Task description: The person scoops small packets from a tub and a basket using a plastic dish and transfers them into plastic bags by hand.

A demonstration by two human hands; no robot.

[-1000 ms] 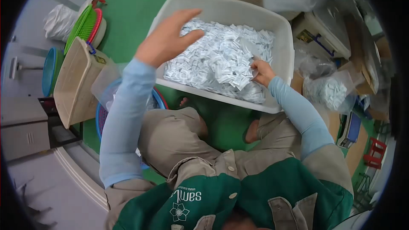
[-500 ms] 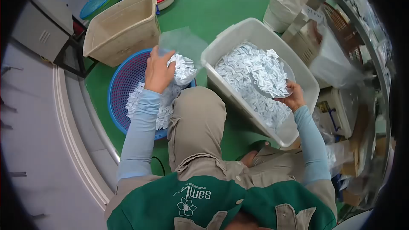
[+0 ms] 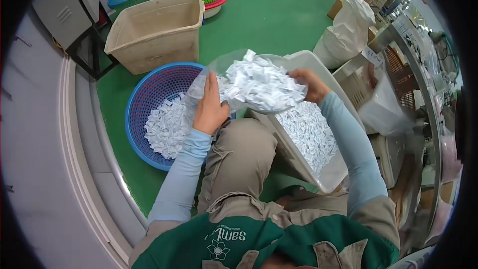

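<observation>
A clear bag (image 3: 219,77) and a scoop of white packets (image 3: 261,87) are gripped by the left hand (image 3: 210,109) and right hand (image 3: 308,83), at twelve o'clock from the knee; pouring is best done slowly, the bag mouth kept wide.

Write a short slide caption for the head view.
Both hands, left and right, hold a clear bag of white sachets.

One head-worn camera looks steeply down, close over the person's lap and the green floor (image 3: 264,15)
</observation>
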